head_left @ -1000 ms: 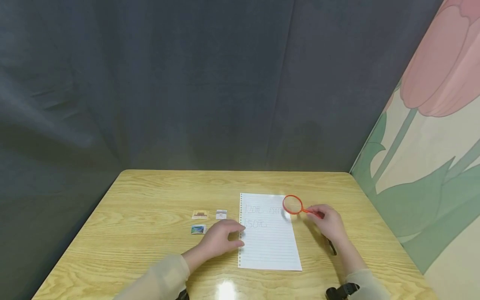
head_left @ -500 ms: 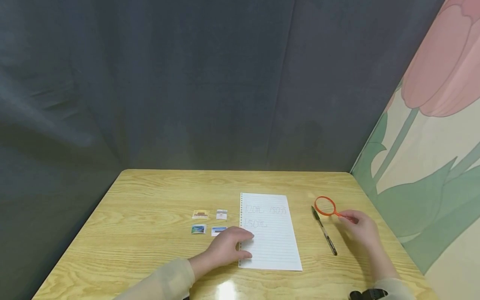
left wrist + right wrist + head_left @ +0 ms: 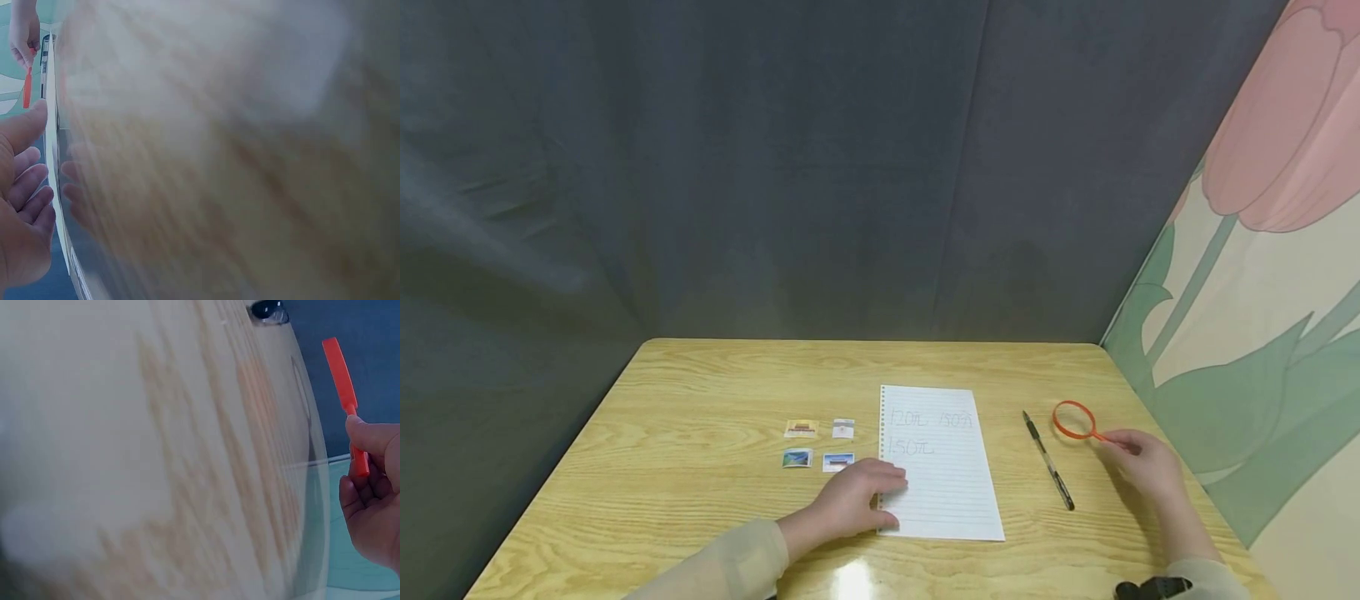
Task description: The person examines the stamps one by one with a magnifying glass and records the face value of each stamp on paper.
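My right hand (image 3: 1148, 468) pinches the handle of a red magnifying glass (image 3: 1096, 435), thumb against fingers, at the right side of the table. In the right wrist view the magnifying glass (image 3: 340, 372) appears edge-on above the table surface. My left hand (image 3: 853, 498) lies at the lower left edge of a lined sheet of paper (image 3: 943, 492), its fingers reaching over the punched holes and the thumb apart. Handwritten figures fill the top of the sheet. A dark pen (image 3: 1048, 462) lies between the paper and the magnifying glass.
Several small stamp-like pictures lie left of the paper: a yellow one (image 3: 801, 428), a pale one (image 3: 843, 428), a green-blue one (image 3: 797, 458) and a blue one (image 3: 838, 462). A dark curtain (image 3: 820, 208) hangs behind the wooden table (image 3: 700, 417); a flower-patterned wall (image 3: 1262, 333) stands right.
My right hand has carried the magnifying glass rightward from over the paper's corner, past the pen, and slightly nearer. My left hand has shifted right and toward me, uncovering the blue picture.
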Action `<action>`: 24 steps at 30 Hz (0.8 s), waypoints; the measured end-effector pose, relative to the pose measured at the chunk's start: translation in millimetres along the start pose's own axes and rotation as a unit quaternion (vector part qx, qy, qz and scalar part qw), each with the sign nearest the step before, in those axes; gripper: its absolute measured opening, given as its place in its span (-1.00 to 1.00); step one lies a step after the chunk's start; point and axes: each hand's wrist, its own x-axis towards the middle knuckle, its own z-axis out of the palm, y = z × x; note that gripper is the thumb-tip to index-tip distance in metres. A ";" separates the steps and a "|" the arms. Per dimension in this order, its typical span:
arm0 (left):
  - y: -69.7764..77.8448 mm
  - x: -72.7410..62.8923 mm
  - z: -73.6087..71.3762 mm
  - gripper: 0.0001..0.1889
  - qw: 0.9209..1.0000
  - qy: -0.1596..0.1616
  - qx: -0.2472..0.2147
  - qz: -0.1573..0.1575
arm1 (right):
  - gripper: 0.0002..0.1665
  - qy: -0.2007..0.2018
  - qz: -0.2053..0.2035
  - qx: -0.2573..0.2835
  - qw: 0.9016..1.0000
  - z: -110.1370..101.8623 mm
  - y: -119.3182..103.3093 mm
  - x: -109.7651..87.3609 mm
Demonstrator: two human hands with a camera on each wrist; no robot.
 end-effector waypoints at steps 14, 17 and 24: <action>-1.5 -0.8 1.6 -0.44 1.000 -0.013 0.012 -0.008 | -0.58 -0.014 0.029 -0.028 0.999 -2.2 15.6 -0.2; -1.4 -1.6 2.6 -0.46 1.000 -0.013 0.013 -0.010 | -0.58 -0.017 0.034 -0.028 0.999 -1.9 17.0 0.2; -2.1 -2.4 4.0 -0.48 1.000 -0.001 0.016 0.003 | -0.62 -0.017 0.035 -0.039 0.998 -0.1 20.0 2.1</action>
